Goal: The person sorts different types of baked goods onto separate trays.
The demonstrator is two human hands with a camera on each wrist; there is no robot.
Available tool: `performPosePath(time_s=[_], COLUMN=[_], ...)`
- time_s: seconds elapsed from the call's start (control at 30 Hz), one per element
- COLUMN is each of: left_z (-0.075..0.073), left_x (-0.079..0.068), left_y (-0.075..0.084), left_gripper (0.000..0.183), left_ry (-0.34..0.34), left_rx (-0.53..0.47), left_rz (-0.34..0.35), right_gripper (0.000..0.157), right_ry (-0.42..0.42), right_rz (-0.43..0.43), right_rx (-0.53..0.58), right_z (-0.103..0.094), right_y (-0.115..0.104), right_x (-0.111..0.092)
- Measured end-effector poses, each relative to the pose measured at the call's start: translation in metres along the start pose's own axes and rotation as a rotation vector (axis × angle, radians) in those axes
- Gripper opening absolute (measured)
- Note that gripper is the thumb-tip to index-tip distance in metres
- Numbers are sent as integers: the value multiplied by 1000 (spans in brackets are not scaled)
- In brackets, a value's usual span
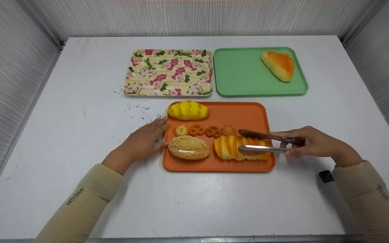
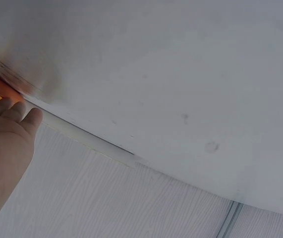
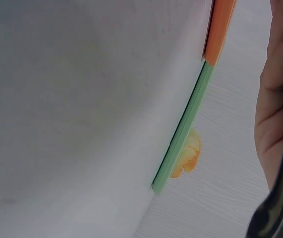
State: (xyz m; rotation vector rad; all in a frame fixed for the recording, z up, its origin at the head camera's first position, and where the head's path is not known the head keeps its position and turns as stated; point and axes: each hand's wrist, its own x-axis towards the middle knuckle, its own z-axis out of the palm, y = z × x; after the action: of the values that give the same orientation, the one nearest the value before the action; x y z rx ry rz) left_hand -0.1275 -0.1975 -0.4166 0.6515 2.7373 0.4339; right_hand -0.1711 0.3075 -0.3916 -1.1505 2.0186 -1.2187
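Note:
In the head view my right hand [image 1: 311, 143] grips a pair of metal tongs [image 1: 275, 136], whose spread arms reach over a sliced-looking bread loaf [image 1: 228, 148]. That loaf lies at the lower right of an orange tray [image 1: 238, 114]. My left hand [image 1: 145, 141] rests against the tray's left edge with its fingers extended. Also on this tray are a seeded bun [image 1: 189, 147], a yellow striped bread [image 1: 189, 110] and a row of several small cookies [image 1: 213, 131]. In the right wrist view the tongs [image 3: 282, 193] appear close up beside the right hand's fingers [image 3: 272, 119].
Behind the orange tray stand a floral tray [image 1: 169, 72] and, to its right, a green tray [image 1: 238, 72] bearing a wedge-shaped bread [image 1: 279, 65]. All sit on a white table [image 1: 194, 202] with panelled walls [image 1: 201, 20] at the back and sides.

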Motion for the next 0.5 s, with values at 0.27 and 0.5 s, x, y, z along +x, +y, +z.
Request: performPosePath(time_s=[0.27,0.5], left_z=[-1,-1], left_x=[0,-1], left_y=[1,0], left_gripper=[67,68], left_ry=[1,4], left_rx=[5,6], left_rz=[-3,9], right_gripper=[62,62], right_ry=[41,130], right_rz=[-85,-89], right_rx=[23,2], right_z=[-8,-17], right_y=[-4,-4], right_x=[5,13])
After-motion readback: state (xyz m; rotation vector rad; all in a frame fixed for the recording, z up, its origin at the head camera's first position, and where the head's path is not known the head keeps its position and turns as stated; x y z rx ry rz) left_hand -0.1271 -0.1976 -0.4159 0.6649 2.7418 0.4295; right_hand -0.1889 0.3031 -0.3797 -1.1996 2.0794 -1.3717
